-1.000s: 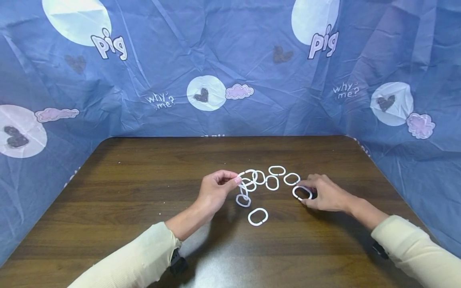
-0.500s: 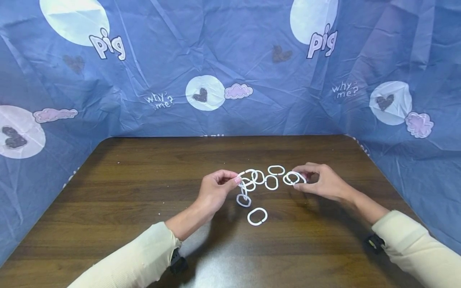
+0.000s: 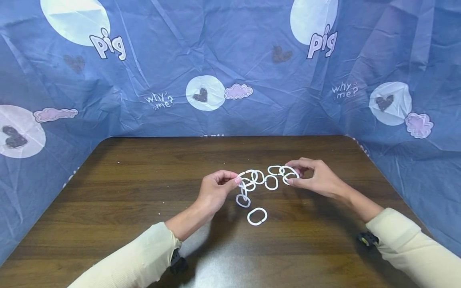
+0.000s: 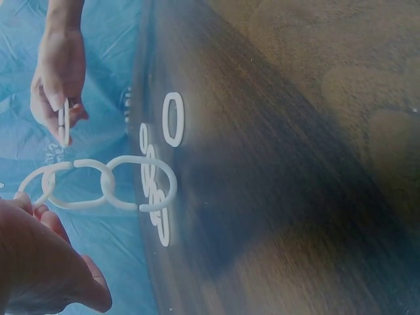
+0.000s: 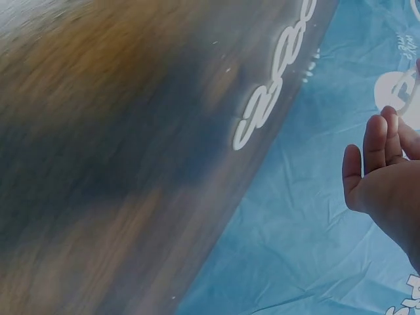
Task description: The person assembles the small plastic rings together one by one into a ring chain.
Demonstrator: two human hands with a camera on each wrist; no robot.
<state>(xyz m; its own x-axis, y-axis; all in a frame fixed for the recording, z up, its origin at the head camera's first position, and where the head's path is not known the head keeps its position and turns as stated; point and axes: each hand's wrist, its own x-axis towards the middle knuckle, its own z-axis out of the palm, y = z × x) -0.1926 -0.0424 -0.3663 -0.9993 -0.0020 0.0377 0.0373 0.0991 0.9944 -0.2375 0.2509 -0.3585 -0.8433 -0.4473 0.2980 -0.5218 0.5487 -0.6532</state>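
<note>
Right hand [image 3: 317, 178] shifted leftward, pinching white link [image 4: 66, 123], apparently unjoined

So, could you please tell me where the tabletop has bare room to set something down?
Bar tiny specks, the wooden tabletop is bare from the left hand to the table's left edge, and between the cream sleeves, nearer than the lone split link. Crowded: between the left hand and right hand, with linked and loose white links.
</note>
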